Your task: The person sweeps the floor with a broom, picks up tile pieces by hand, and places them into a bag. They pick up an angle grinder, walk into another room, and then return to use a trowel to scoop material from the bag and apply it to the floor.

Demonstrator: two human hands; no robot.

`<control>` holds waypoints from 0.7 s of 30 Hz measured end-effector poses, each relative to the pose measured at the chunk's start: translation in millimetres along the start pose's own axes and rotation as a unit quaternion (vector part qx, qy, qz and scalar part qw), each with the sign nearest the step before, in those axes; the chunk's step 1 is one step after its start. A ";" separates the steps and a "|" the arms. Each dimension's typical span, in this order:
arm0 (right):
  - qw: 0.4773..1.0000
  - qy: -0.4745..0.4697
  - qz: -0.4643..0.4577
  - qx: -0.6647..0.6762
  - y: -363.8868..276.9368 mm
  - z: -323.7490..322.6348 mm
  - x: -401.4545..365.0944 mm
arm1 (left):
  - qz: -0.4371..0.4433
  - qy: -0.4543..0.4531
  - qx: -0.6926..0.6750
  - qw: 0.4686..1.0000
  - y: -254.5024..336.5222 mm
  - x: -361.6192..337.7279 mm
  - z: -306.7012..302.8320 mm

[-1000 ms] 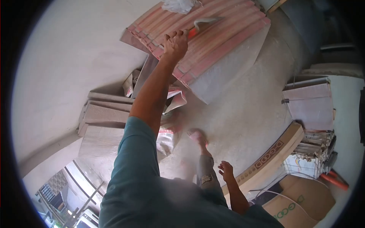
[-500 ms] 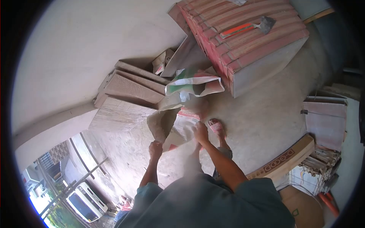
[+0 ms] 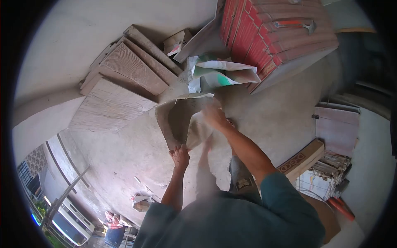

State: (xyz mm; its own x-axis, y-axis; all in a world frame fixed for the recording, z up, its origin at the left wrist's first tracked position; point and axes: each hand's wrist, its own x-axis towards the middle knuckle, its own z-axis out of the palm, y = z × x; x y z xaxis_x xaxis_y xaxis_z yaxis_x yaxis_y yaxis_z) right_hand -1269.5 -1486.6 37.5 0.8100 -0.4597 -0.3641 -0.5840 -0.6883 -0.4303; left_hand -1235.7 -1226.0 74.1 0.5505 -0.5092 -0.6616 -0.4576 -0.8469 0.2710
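Grey open sack (image 3: 179, 122) (one), two hands (image 3: 180, 157) (image 3: 213, 115) holding it

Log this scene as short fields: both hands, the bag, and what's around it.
left hand: closed on the near rim of the paper bag
right hand: at the bag's right side, blurred; grip unclear
bag mouth: open; contents unclear
second bag: white and green, beside the red cartons
scraper: orange-handled, lying on the cartons
slabs: ridge-patterned, near the wall
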 end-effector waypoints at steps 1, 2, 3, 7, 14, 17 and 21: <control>1.000 -0.016 0.017 0.019 -2.2 -11.9 -7.2 | 0.029 0.064 -0.003 0.998 -0.4 -13.2 1.1; 0.998 -0.032 0.039 0.037 0.7 -18.0 -16.9 | 0.062 0.124 -0.004 0.990 2.0 -25.6 0.4; 0.998 -0.024 0.021 0.049 5.4 -24.4 -25.1 | 0.043 0.134 0.005 0.990 5.6 -33.7 -1.6; 0.991 -0.016 -0.015 0.132 41.2 -35.2 -42.4 | -0.058 0.160 0.002 0.985 12.8 -54.5 -12.6; 0.959 0.137 0.024 0.247 48.4 -15.1 -50.4 | -0.085 0.302 -0.306 0.899 -5.8 -25.9 -15.3; 0.902 0.252 0.098 0.336 32.0 3.9 -43.1 | -0.301 0.188 -0.422 0.834 -18.2 6.7 -27.9; 0.835 0.351 0.264 0.331 4.7 7.9 -28.8 | -0.274 0.052 -0.366 0.888 -57.1 43.3 -17.4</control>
State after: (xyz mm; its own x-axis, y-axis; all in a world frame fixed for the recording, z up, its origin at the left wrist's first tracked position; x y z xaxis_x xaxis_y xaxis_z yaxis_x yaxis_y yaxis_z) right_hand -1296.0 -1472.2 39.5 0.1264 -0.9769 -0.1723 -0.5828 0.0674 -0.8098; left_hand -1173.6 -1202.4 42.2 0.6287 0.0315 -0.7770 0.4553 -0.8249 0.3349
